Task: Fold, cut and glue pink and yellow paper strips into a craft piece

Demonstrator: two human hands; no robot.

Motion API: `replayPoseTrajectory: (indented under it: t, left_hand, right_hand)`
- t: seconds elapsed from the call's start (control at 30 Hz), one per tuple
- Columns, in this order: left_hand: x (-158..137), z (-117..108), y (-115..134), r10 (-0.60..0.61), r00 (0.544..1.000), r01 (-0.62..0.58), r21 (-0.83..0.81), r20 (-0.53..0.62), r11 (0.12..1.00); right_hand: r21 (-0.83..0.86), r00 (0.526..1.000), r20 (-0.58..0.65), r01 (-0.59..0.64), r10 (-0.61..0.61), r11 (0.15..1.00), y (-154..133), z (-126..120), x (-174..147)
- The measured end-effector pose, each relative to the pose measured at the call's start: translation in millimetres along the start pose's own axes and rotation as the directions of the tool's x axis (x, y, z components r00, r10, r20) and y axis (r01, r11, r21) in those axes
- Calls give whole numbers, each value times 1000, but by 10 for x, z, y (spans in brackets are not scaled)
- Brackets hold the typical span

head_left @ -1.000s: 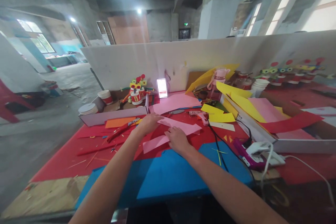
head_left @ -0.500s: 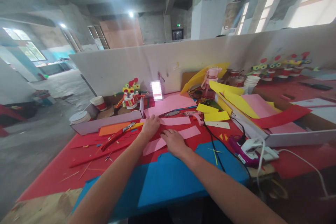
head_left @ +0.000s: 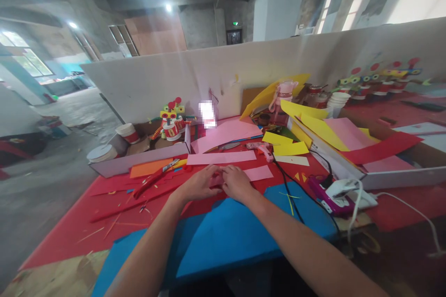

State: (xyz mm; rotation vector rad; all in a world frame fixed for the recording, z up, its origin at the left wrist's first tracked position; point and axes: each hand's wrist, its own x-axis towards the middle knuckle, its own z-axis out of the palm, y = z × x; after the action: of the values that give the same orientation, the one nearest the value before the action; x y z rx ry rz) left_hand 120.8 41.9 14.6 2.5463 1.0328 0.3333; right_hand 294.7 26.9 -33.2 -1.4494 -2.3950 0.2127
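A pink paper strip lies on the red tabletop, and its left part runs up under my two hands. My left hand is curled, its thumb and fingers closing on pink paper at the strip's left end. My right hand touches the left one at the fingertips and pinches the same strip, whose held end seems bent up. Just beyond the hands lies a second pink paper strip, flat. A blue sheet covers the table edge under my forearms.
Left of my hands are a red-handled utility knife and an orange sheet. A pink glue gun, its black cord and a purple power strip are on the right. Robot-like cup figures stand in a left box.
My left hand has come down from the upper strip area to the nearer strip and met my right hand. Both now grip that strip's left end. The view has shifted slightly.
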Motion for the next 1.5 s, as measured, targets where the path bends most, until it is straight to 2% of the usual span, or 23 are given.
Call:
replayPoseTrajectory:
  t: [0.1, 0.23, 0.37, 0.47, 0.63, 0.8, 0.93, 1.03, 1.23, 1.37, 1.5]
  left_hand:
    - [6, 65, -39, -20, 1000, 20, 80, 2, 997]
    - [36, 100, -110, 80, 995, -89, 181, 58, 979]
    - [30, 53, -115, 134, 986, -149, 169, 97, 974]
    - [-8, -7, -148, 112, 989, -126, 158, 95, 979]
    - [-49, -50, -214, 95, 989, -117, 207, 113, 971]
    - [-15, 1, -225, 15, 997, -29, 201, 73, 979]
    - [-11, 5, -265, -60, 996, 51, 146, 64, 988]
    - [-26, -3, -275, -132, 990, 125, 139, 46, 982]
    - [-37, -25, -228, 26, 992, -40, 115, 121, 993]
    - [-36, -44, -215, 20, 991, -31, 78, 135, 996]
    - [-27, -50, -216, -34, 990, 24, 76, 140, 997]
  right_hand:
    - [57, 999, -3, 34, -34, 998, 61, -12, -7]
    - [90, 997, -25, 78, -76, 993, 171, -59, -69]
    - [62, 985, -75, 162, -157, 985, 264, -108, -163]
    - [57, 979, -82, 190, -185, 980, 292, -99, -201]
    - [40, 987, -50, 158, -156, 987, 242, -87, -194]
    - [10, 997, 26, 65, -66, 998, 208, -183, -157]
    - [81, 994, 97, -57, 49, 995, 269, -279, -87]
    - [148, 990, 121, -85, 68, 985, 316, -338, -41]
    - [217, 990, 136, -57, 28, 975, 388, -346, -49]
    - [315, 988, 148, -94, 49, 944, 457, -289, -72]
    - [335, 983, 165, -133, 81, 933, 479, -293, -78]
